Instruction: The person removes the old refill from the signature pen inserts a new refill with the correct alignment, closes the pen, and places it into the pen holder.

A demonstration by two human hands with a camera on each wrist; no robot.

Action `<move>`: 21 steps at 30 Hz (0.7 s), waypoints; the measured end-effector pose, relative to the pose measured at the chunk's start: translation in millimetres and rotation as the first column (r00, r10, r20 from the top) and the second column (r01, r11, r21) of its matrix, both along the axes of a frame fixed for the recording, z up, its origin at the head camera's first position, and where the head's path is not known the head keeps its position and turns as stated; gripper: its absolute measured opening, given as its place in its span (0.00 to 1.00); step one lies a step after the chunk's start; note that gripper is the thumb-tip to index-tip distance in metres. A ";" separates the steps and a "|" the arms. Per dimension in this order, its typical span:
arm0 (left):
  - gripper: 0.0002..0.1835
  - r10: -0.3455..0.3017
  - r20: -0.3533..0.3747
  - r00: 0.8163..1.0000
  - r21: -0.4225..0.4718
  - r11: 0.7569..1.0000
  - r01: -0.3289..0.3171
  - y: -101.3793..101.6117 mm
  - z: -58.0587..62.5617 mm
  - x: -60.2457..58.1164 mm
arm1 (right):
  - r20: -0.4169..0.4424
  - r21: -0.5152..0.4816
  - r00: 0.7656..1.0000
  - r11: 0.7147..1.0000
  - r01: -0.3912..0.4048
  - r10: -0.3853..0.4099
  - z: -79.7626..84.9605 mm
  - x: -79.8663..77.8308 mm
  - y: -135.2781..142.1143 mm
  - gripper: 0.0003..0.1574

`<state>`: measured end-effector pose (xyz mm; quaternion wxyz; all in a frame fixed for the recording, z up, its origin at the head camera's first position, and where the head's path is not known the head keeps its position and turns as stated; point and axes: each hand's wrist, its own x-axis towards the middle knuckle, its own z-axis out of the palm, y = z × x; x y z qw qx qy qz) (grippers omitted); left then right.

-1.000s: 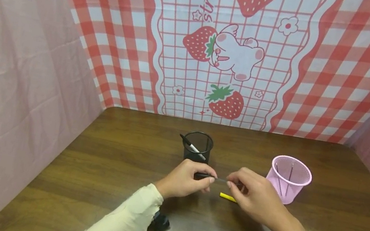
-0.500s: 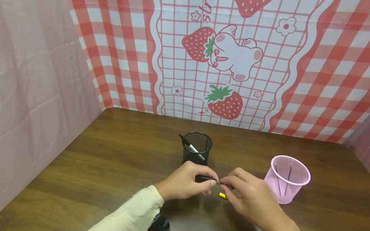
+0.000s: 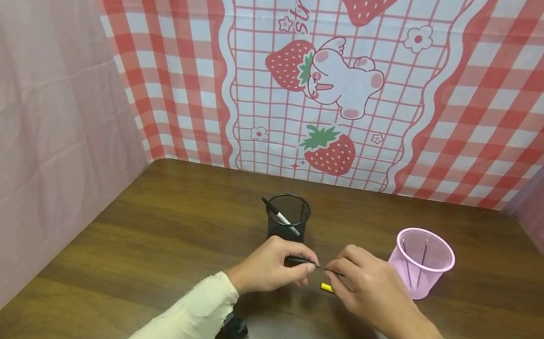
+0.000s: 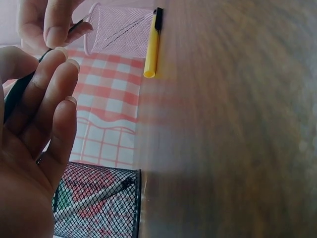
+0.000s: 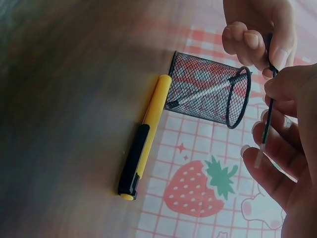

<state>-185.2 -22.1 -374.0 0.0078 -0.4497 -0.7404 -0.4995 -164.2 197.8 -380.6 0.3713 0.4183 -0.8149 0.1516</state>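
Observation:
In the head view my left hand [image 3: 269, 265] grips a slim black pen barrel [image 3: 297, 259] between thumb and curled fingers, tip toward the right. My right hand [image 3: 373, 288] faces it and pinches a thin dark pen refill [image 5: 268, 121] in line with the barrel. A short bit of the refill shows between both sets of fingertips. In the right wrist view its pale, see-through end lies along the right fingers. Below the hands, on the table, lies a yellow and black pen-shaped thing [image 5: 153, 109], partly hidden by my right hand in the head view.
Just behind my left hand stands a black mesh cup [image 3: 285, 232], with a white, black-ended marker [image 3: 285, 218] leaning inside. A pink mesh cup [image 3: 435, 275] holding thin dark sticks stands right of my right hand. The wooden table [image 3: 180, 202] meets a strawberry-patterned cloth [image 3: 342, 73].
My right hand has moved left toward the left hand, shortening the stretch of refill between them. Since half a second ago the fingertips have parted slightly. The right hand covers more of the yellow thing.

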 end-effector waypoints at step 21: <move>0.05 0.013 0.010 1.000 0.045 0.999 -0.014 -4.5 -1.0 -5.0 | 0.003 -0.013 1.000 1.000 0.019 -0.019 -5.8 -5.6 5.6 0.06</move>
